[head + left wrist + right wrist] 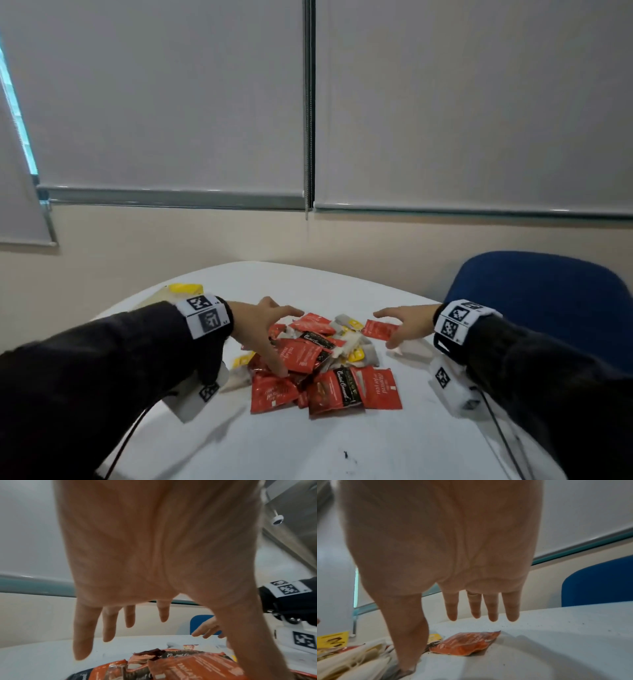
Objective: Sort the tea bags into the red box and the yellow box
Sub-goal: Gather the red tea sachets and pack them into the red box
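Observation:
A pile of red, white and yellow tea bags [322,363] lies in the middle of the white round table [308,445]. My left hand [270,329] hovers spread over the pile's left side, its thumb touching a red bag [197,668]. My right hand [400,325] reaches in from the right, fingers straight, above a lone red tea bag [378,329] [467,645]; its thumb touches a clear wrapper beside the white bags [351,662]. Neither hand holds anything. A yellow box [185,289] peeks out behind my left wrist. No red box is in view.
A blue chair [548,301] stands at the table's right side. A beige wall and closed roller blinds rise behind the table. Cables hang from both wrist cameras over the near table edge. A small dark speck [345,455] marks the near tabletop.

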### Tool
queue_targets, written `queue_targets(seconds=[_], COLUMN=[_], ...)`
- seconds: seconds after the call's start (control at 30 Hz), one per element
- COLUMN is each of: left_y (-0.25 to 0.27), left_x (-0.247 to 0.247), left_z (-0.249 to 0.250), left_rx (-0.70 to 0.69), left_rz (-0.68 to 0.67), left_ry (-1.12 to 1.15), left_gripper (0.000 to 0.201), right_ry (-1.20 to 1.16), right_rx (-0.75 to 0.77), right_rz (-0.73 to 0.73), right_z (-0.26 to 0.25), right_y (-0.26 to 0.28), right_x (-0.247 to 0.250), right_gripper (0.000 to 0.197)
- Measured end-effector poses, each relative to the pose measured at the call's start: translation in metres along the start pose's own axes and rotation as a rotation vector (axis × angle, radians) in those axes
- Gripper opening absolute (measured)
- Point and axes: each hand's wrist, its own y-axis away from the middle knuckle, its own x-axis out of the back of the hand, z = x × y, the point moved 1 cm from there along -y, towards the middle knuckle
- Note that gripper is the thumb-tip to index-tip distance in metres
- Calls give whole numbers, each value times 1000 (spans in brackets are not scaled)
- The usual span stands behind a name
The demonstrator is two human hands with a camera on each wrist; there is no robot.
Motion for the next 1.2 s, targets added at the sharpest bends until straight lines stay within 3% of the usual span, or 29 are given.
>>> queue_targets(seconds=[0.1,0.23,0.43,0.57,0.8,0.9,1.0,1.2], left_y=[-5,-18,-46,-49,-37,-29,-24,-9], left_x=[3,2,1,-7,-12,-13,-10,-6], left_z=[12,25,26,21,14,11,5,-5], left_rx=[15,-42,-148,-144,-171,-195,-212,-235], left_rz=[-20,-5,-78,-139,-172,-166,-82,225], left_ry=[-17,-6,-5,119,158,162,153,46], left_gripper=[121,118,111,110,87,80,69,57], right_ry=[55,84,180,245,225,221,212,197], right_rx=[-46,-59,26,85,81,95,84,-26], right_rz=[-9,-11,-14,10,-45,-6,36,43], right_z=[-9,-11,-11,-16,-23,-29,-37,-33], right_y=[0,-5,-5,6,23,29,36,59], right_x=[2,-4,-3,-8,-11,-17,-22,-28], right_gripper=[81,89,68,63,63,57,52,55])
